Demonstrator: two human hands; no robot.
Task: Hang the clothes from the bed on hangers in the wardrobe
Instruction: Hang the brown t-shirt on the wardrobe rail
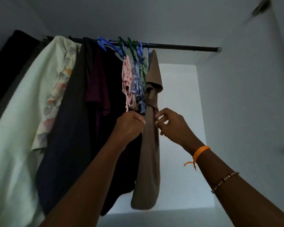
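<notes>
Left grip: left hand point(129, 123) pinching the left edge of the brown garment point(150, 145) just below its knotted belt, fingers curled onto the cloth.
Right grip: right hand point(172, 123) pinching the opposite edge at the same height, thumb and forefinger closed on the fabric, other fingers loosely bent.
Garment position: already hung at the right end of the row, on a hanger barely visible at the rod point(179, 46), hem dangling free.
Step, as judged: straightening the cloth on its hanger.
Doing it well: pull gently and evenly on both sides, downward rather than sideways, to avoid tipping the hanger or dragging the shoulders off; let go only once hanging square.
Risk: soft, slippery-looking cloth, likely to bunch at the knot.
Wardrobe contents: from the left, dark cloth, a pale floral top point(44, 102), a dark garment, a maroon shirt point(97, 89), then small patterned pieces point(134, 81) on blue and green hangers point(129, 46).
Free space: bare rod to the right of the brown garment.
</notes>
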